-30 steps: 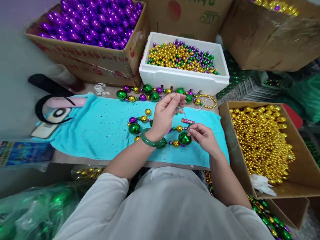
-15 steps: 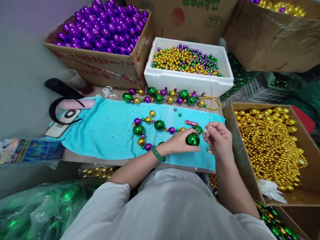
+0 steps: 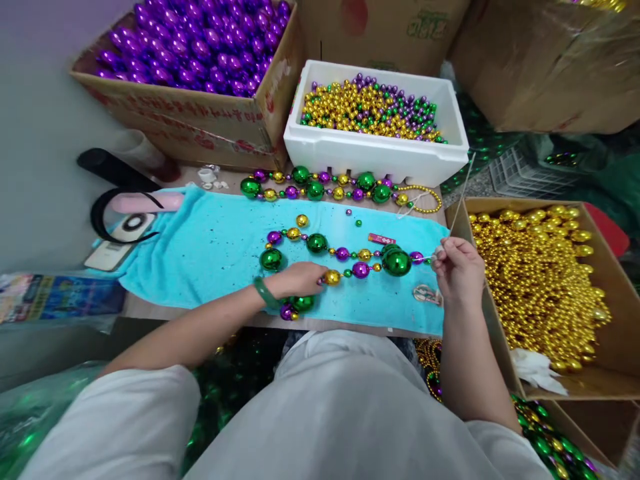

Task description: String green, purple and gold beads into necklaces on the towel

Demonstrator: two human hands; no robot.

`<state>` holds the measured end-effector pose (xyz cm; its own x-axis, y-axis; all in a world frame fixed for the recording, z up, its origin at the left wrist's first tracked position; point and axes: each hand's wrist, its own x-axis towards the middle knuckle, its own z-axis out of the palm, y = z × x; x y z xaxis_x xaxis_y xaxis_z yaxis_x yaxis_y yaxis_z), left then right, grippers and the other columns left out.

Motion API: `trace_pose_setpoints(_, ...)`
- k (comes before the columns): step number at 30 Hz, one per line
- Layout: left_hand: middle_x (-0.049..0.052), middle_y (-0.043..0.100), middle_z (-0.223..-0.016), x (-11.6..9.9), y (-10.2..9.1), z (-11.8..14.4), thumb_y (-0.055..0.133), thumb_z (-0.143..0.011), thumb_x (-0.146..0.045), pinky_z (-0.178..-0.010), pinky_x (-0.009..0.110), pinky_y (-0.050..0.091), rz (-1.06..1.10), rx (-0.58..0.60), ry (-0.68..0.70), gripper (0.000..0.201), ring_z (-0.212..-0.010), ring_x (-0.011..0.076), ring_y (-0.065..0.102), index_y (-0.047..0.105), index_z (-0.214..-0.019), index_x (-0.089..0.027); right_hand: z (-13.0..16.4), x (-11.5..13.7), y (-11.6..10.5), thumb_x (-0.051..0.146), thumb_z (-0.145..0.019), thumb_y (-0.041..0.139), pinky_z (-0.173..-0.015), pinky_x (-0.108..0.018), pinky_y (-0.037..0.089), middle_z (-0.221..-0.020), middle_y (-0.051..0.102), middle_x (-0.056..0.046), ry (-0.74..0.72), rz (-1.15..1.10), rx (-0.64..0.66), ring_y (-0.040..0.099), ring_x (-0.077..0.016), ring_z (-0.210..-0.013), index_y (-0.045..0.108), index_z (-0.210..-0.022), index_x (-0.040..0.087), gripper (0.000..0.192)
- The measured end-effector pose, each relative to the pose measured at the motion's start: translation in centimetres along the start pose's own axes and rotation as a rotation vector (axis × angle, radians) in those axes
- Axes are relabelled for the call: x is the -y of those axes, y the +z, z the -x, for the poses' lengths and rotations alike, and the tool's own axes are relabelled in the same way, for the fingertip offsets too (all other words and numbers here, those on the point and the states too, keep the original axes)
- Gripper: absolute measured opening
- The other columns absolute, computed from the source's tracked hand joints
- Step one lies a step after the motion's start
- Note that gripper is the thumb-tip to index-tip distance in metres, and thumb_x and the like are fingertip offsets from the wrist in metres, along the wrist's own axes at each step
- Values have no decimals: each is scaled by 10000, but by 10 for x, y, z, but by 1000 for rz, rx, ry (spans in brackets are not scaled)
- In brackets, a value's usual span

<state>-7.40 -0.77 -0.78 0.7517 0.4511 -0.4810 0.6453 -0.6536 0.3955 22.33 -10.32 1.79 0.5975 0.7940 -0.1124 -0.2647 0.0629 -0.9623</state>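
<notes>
A bead strand (image 3: 361,269) of green, purple and gold balls lies in a loop on the turquoise towel (image 3: 190,267). My left hand (image 3: 303,279) is closed on its lower run, just left of a gold bead (image 3: 332,277); its fingertips are partly hidden. At the strand's right end, a large green ball (image 3: 397,261) sits close to another green one. My right hand (image 3: 457,263) pinches the white string (image 3: 465,193), which runs from the beads to the fingers and up past them. A loose gold bead (image 3: 301,220) lies above the loop.
Behind the towel lies another bead strand (image 3: 315,191), before a white foam box (image 3: 375,150) of small beads. A carton (image 3: 190,127) of purple balls stands back left, and a carton (image 3: 615,340) of gold beads at right. A phone-like device (image 3: 120,243) lies left.
My left hand has let go of the large green ball and moved left along the strand. My right hand has shifted right, drawing the string taut. The view has shifted slightly.
</notes>
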Motion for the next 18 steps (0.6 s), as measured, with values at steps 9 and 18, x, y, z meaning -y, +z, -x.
trace_pose_setpoints(9, 180, 708, -911, 39, -36, 37, 525, -829, -127, -797, 393, 423, -458, -40, -279, 158, -946, 321, 653, 676, -871, -111, 15, -48, 1, 399, -604, 793, -331, -154, 287, -498, 540, 49, 155, 154, 4, 451, -62, -384, 594, -757, 165, 343)
trace_pose_setpoints(18, 143, 632, -1069, 64, 5, 53, 629, -805, -392, -744, 348, 441, -335, -80, -245, 389, -937, 289, 632, 587, -1091, -132, -5, -15, -60, 272, -604, 791, -328, -176, 302, -482, 544, 37, -92, 125, -266, 449, -77, -390, 639, -696, 187, 197)
